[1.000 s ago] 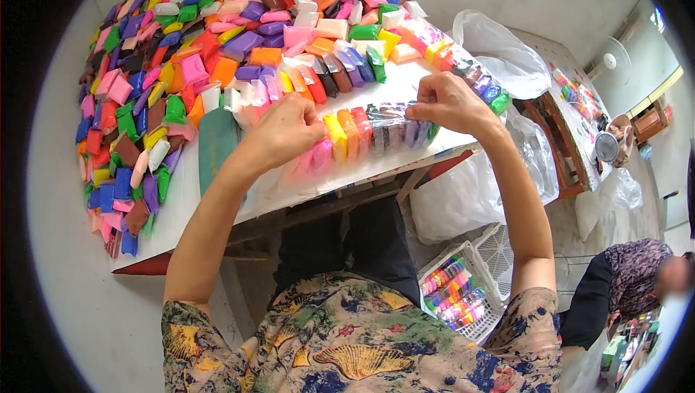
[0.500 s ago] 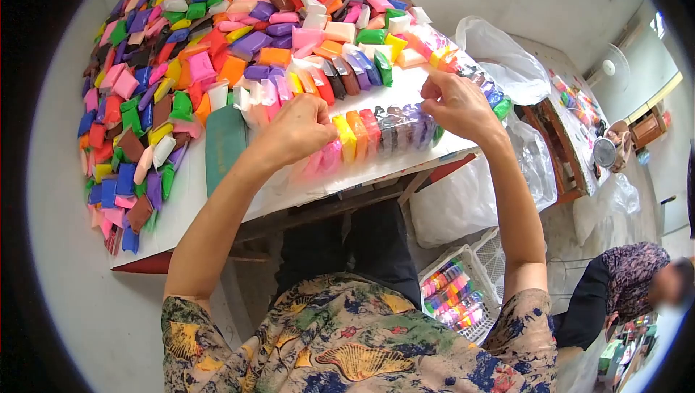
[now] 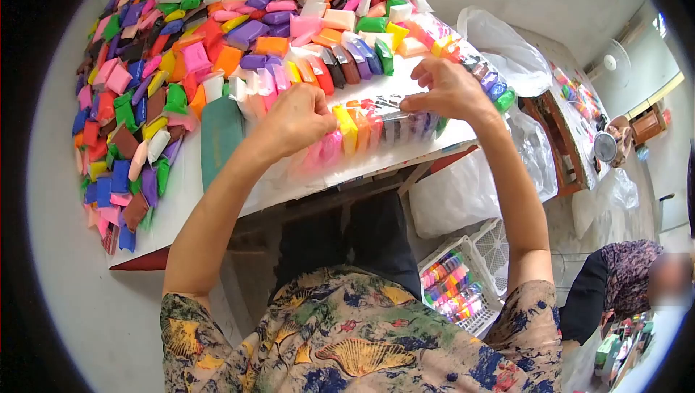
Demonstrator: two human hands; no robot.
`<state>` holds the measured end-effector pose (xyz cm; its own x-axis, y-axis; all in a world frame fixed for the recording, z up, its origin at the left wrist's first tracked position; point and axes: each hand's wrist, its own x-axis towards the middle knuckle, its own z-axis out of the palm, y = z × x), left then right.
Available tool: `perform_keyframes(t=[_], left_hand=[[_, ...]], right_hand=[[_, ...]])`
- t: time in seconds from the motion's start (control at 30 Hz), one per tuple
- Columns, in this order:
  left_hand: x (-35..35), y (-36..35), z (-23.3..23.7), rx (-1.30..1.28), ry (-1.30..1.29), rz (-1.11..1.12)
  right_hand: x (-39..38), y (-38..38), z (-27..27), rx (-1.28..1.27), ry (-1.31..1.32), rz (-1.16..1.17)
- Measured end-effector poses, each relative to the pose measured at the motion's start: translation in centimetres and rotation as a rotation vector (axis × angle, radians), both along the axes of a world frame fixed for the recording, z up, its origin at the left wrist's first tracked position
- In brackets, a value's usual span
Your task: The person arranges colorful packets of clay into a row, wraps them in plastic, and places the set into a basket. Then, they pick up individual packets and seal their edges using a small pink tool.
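A clear plastic bag [image 3: 376, 136] holding a row of coloured packets, pink, yellow, orange and darker ones, lies at the table's front edge. My left hand [image 3: 298, 121] is closed in a pinch at the bag's upper left edge; its fingertips are partly hidden. Over the bag's right part, my right hand [image 3: 452, 93] has its thumb stretched along the top of the plastic and its fingers held apart from the thumb. Just behind the bag stands a row of loose packets [image 3: 337, 67] running from pink to green. Another filled bag [image 3: 463, 56] lies beyond my right hand.
A large heap of coloured packets [image 3: 174, 60] covers the table's back and left. A green pad [image 3: 221, 136] lies left of my left hand. Plastic bags [image 3: 452, 194] hang at the right; a white basket [image 3: 470, 324] of filled bags sits below. Another person [image 3: 615, 284] is at lower right.
My right hand has shifted left from the bag's right end, its thumb and fingers now spread. My left hand has moved slightly, staying at the left end.
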<state>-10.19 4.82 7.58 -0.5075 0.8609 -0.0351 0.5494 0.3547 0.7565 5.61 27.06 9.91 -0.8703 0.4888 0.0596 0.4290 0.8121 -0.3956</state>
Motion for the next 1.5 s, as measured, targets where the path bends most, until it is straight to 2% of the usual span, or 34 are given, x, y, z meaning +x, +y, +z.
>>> perform_keyframes(t=[0.1,0.27,0.4,0.6,0.83,0.93,1.03,1.13,1.23,1.5], left_hand=[[0.0,-0.2,-0.3,-0.007,-0.004,-0.002],[0.3,-0.3,0.4,0.016,0.074,-0.032],[0.4,-0.5,0.3,0.031,0.04,-0.039],[0.9,-0.5,0.7,0.012,0.036,-0.029],[1.0,-0.5,1.0,0.002,0.01,-0.054],[0.9,-0.5,1.0,0.004,-0.02,-0.06],[0.8,-0.7,0.8,0.015,-0.037,-0.071],[0.8,-0.6,0.8,0.02,-0.026,-0.074],[0.8,-0.6,0.7,0.013,-0.009,-0.065],[0.8,-0.6,0.8,0.015,-0.002,-0.074]], right_hand=[[0.9,1.5,0.1,-0.039,0.027,-0.019],[3.4,1.5,1.7,-0.104,0.22,-0.016],[6.3,1.5,1.4,-0.297,0.287,0.051],[8.5,-0.9,-2.8,-0.21,0.46,0.037],[8.2,1.8,-6.1,-0.673,0.712,0.202],[8.6,2.3,-5.4,-0.852,0.617,0.2],[8.5,2.7,-5.5,-0.863,0.558,0.163],[8.2,1.9,-5.3,-0.816,0.626,0.2],[8.0,1.8,-5.7,-0.586,0.637,0.159],[7.6,1.3,-5.8,-0.448,0.7,0.147]])
